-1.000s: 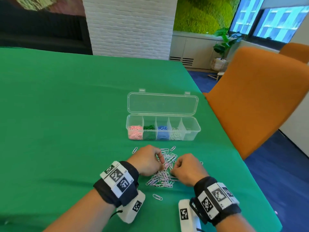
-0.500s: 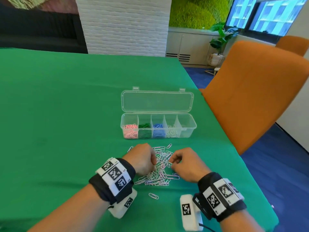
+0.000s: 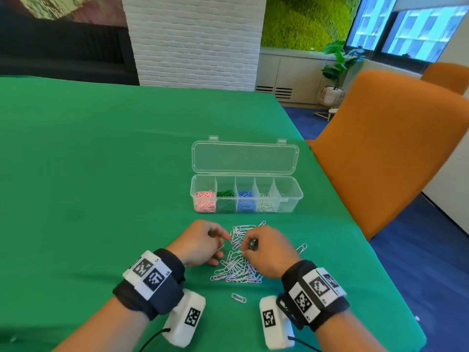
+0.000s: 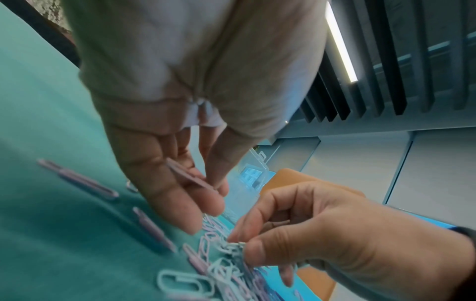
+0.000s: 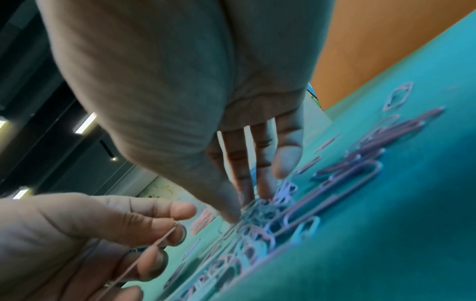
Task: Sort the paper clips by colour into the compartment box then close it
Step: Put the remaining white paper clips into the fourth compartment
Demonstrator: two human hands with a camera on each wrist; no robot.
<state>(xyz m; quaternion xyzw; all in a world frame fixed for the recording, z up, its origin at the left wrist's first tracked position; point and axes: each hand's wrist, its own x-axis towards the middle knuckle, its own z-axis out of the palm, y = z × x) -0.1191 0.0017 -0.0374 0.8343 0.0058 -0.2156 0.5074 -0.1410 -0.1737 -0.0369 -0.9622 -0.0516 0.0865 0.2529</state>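
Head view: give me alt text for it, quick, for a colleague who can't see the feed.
Two hands, left and right, pick at a pile of loose paper clips on a green table. Behind it an open clear compartment box holds pink, green, blue and white clips in four sections; its rightmost looks empty. An orange chair stands right.

I see the compartment box point(image 3: 246, 194), clear plastic, resting on the desk with its lid point(image 3: 245, 157) hinged back and lying open behind it. Counting from the box's left end, its compartments hold pink, green, blue and white clips; the fifth appears empty. In front of the box I see the loose pile of paper clips point(image 3: 238, 262), white and pale lilac, spread flat and tangled.
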